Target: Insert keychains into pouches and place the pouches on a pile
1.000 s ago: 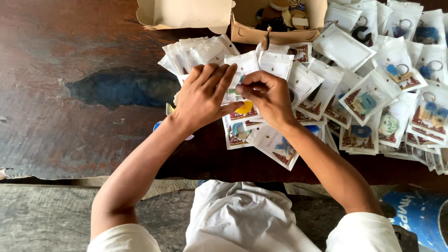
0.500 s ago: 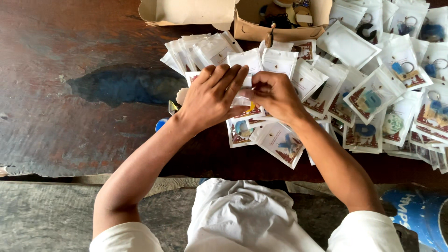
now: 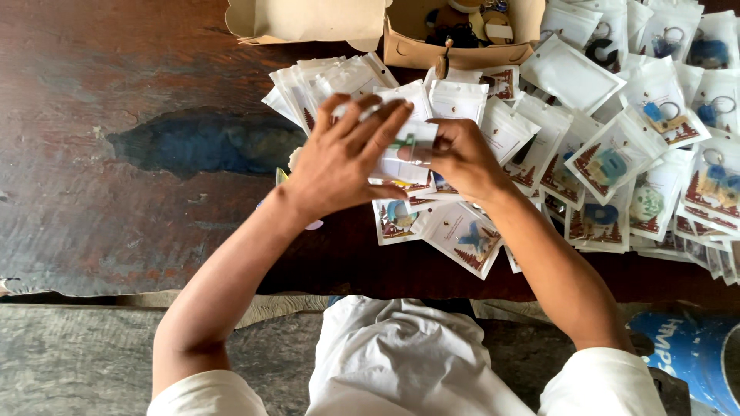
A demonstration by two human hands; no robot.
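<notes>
Small clear packet point(image 3: 402, 154) sat between both hands over the middle of the dark wooden table point(image 3: 139, 208), raised just above the spread of other packets. I saw the left hand point(image 3: 339, 162) lying flat over its left part, fingers point(image 3: 378, 123) stretched out across the top, thumb tucked under, so pinched on the packet. The right hand point(image 3: 459, 158) gripped the packet's right edge, thumb and fingers closed on it; something small and green showed at the pinch point, couldn't tell what. Both hands touched the same packet and nearly met each other.

Under and around them lay a pile of packets point(image 3: 617, 166), white with red printed cards, most holding keyrings in blue, green or yellow, overlapping and fanning toward the right edge. A blue keyring packet point(image 3: 470, 239) lay just below the right wrist, tilted. A stack of packets point(image 3: 331, 81) sat just above the left hand. An open cardboard box point(image 3: 462, 35) stood at the top edge with loose keyrings inside, its flap point(image 3: 308, 19) spread to the left. A blue container point(image 3: 694, 354) showed at lower right below the table edge. My white shirt point(image 3: 401, 362) filled the bottom
</notes>
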